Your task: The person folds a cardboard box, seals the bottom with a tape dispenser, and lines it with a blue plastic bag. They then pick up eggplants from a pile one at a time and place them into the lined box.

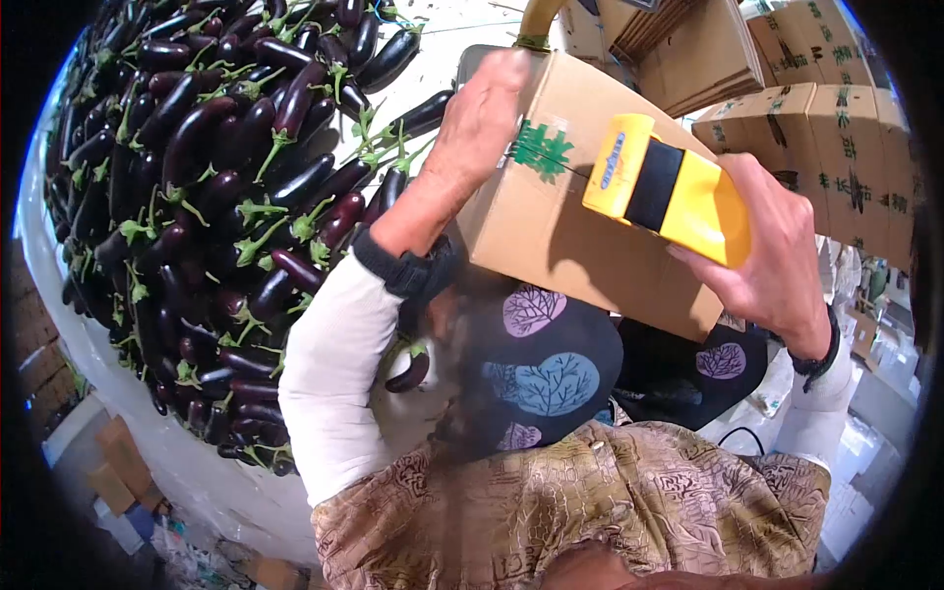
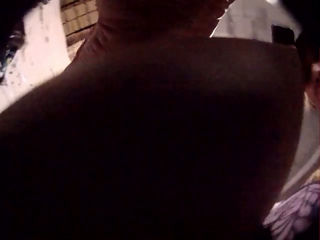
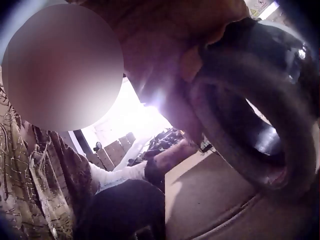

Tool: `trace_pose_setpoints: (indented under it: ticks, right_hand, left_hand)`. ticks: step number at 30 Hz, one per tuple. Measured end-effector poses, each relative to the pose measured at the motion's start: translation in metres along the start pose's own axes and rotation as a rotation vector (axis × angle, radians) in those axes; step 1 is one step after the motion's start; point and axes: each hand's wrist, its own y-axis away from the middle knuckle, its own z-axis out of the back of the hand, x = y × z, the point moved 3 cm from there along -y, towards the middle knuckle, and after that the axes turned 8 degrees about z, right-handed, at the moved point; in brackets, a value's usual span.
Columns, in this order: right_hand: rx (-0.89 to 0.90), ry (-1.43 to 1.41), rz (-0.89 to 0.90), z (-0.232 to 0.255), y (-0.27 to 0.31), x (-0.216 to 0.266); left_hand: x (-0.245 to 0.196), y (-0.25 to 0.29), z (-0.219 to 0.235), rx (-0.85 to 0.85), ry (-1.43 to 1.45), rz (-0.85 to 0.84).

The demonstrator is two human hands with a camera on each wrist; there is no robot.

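Observation:
A brown cardboard box (image 1: 560, 221) with a green printed mark leans tilted over the person's knees in the head view. The left hand (image 1: 482, 113) holds its left edge, knuckles bent near the far corner; the thumb is hidden. In the right hand (image 1: 777, 246) is a yellow tape dispenser (image 1: 678, 192) with a black band, gripped at its near end and held over the box's upper face. The right wrist view shows a dark, glossy tape roll (image 3: 295, 75) close beside the hand, above the cardboard. A dark surface fills most of the left wrist view.
A large heap of eggplants (image 1: 216, 187) covers the white surface at left. Flattened cardboard (image 1: 698, 59) and several printed boxes (image 1: 855, 157) stand at the back right. A yellow curved bar (image 1: 537, 25) rises behind the box. One loose eggplant (image 1: 408, 371) lies near the left elbow.

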Motion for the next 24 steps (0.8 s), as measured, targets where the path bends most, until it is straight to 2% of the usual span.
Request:
trace_pose_setpoints:
  ticks: [1, 2, 4, 6, 8, 10, 12, 14, 16, 18, 20, 24]
  right_hand:
    - [0.008, -0.019, 0.001, 0.001, 0.000, -0.001]
    - [-0.012, -0.025, -0.007, 0.001, 0.001, -0.003]
    - [0.031, -0.043, -0.045, -0.001, 0.003, -0.006]
    - [0.023, -0.055, -0.057, 0.002, 0.005, -0.009]
    - [0.040, -0.104, -0.011, 0.006, 0.010, -0.012]
    - [0.036, -0.153, -0.027, 0.011, 0.024, -0.016]
    - [-0.026, -0.119, 0.044, 0.013, 0.039, -0.024]
    - [-0.009, -0.084, 0.008, 0.022, 0.070, -0.033]
    - [-0.021, -0.149, -0.092, 0.025, 0.112, -0.051]
    - [-0.042, -0.155, -0.143, 0.018, 0.148, -0.067]
    - [-0.098, -0.205, -0.142, 0.001, 0.180, -0.081]
    - [-0.167, -0.235, -0.151, -0.034, 0.216, -0.096]
  left_hand:
    - [-0.044, 0.009, -0.007, -0.013, -0.159, -0.042]
    - [-0.068, 0.014, -0.014, -0.025, -0.318, -0.088]
    - [-0.068, 0.015, -0.024, -0.070, -0.693, -0.206]
    - [-0.074, 0.015, -0.027, -0.007, -0.887, -0.084]
    - [-0.080, 0.018, -0.025, 0.042, -1.033, -0.151]
    - [-0.084, 0.020, -0.029, -0.105, -0.992, -0.110]
    - [-0.088, 0.024, -0.029, -0.024, -1.023, -0.014]
    - [-0.085, 0.022, -0.027, -0.088, -1.040, 0.044]
    - [-0.069, 0.015, -0.020, -0.010, -1.251, -0.317]
    - [-0.061, 0.009, -0.016, 0.025, -1.288, -0.353]
    - [-0.072, 0.013, -0.021, -0.103, -0.982, -0.061]
    - [-0.076, 0.016, -0.021, -0.076, -0.957, -0.003]
